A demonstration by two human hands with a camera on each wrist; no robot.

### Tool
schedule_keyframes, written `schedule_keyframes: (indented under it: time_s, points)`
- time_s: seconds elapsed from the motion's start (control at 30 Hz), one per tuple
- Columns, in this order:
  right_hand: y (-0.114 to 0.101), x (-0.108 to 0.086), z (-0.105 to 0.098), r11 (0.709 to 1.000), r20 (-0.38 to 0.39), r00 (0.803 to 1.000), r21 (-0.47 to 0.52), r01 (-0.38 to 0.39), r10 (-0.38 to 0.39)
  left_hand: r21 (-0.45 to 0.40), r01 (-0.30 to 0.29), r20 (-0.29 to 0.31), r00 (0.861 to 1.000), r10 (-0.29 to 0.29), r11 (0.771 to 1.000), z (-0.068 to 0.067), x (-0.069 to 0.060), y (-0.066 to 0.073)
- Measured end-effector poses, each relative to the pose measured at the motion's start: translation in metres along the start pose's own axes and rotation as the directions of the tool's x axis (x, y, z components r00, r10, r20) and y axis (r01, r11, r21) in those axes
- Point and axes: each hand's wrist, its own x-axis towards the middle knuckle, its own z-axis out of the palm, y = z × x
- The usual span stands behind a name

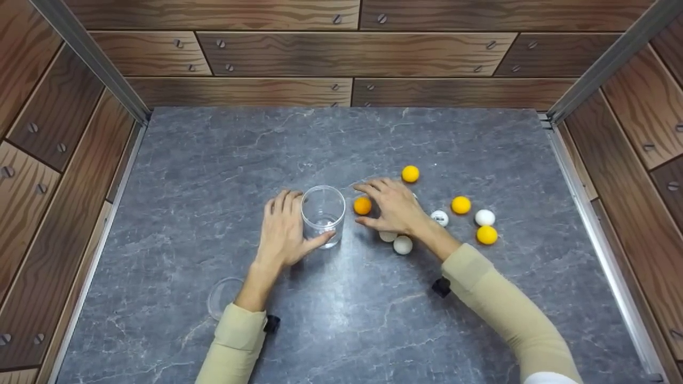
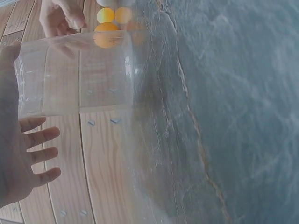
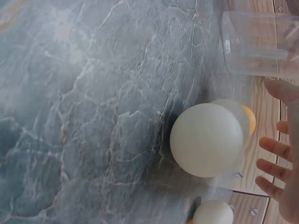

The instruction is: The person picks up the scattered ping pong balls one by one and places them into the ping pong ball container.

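Presumably reaching for orange plastic ball (image 1: 363,206) with parted, empty right grip (image 1: 396,206), steadying clear plastic cylinder (image 1: 323,210) with loosely spread left grip (image 1: 283,229); next, to pinch.

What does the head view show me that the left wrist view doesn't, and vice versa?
Only head: a clear round disc, partly under the left forearm, plus the left sleeve and right sleeve.

Only left wrist: part of an orange ball seen through the wall of the clear container.

Both: that container, orange and white balls, the left hand, the right hand and the marbled table.
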Motion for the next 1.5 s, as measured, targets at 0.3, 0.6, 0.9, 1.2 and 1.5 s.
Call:
schedule_keyframes:
  time_s: [0.3, 0.6, 0.9, 1.2, 1.5]
  points:
    - [0.008, 0.005, 0.005, 0.998, 0.033, 0.999, 0.053, -0.043, 0.042, -0.032, 0.009, -0.011, 1.0, -0.009, 0.999, 0.001, 0.0, 0.001]
    - [0.011, 0.007, 0.007, 0.998, 0.065, 0.996, 0.04, -0.057, 0.054, -0.023, 0.001, -0.019, 1.0, -0.002, 1.0, 0.001, 0.0, 0.001]
    - [0.012, 0.006, 0.008, 0.997, 0.077, 0.995, 0.038, -0.068, 0.065, -0.01, -0.003, -0.026, 1.0, 0.003, 1.0, 0.001, 0.0, 0.001]
    - [0.014, 0.005, 0.011, 0.996, 0.052, 0.997, 0.062, -0.06, 0.057, -0.018, -0.005, -0.027, 1.0, 0.005, 1.0, 0.001, 0.0, 0.001]
    - [0.014, 0.003, 0.01, 0.995, 0.015, 0.997, 0.071, -0.07, 0.069, -0.011, -0.004, -0.024, 1.0, 0.003, 1.0, 0.001, 0.0, 0.0]
